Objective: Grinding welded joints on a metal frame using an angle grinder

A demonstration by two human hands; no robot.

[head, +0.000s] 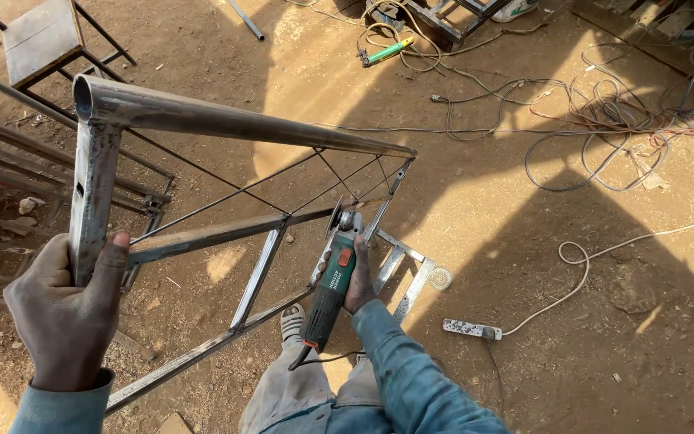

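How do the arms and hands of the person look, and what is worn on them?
Both hands are bare: no gloves, rings or watch show. The left hand comes out of a light blue-grey sleeve with a plain cuff at the wrist. The right hand comes out of a darker blue sleeve, like denim, creased along the forearm.

Sunlit dirt floor (pixel 483 201) strewn with tangled cables (pixel 604 120).

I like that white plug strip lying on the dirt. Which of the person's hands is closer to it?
Right. The right hand, gripping the green angle grinder, is just left of the white power strip. The left hand holds the grey metal frame's upright tube far off to the left.
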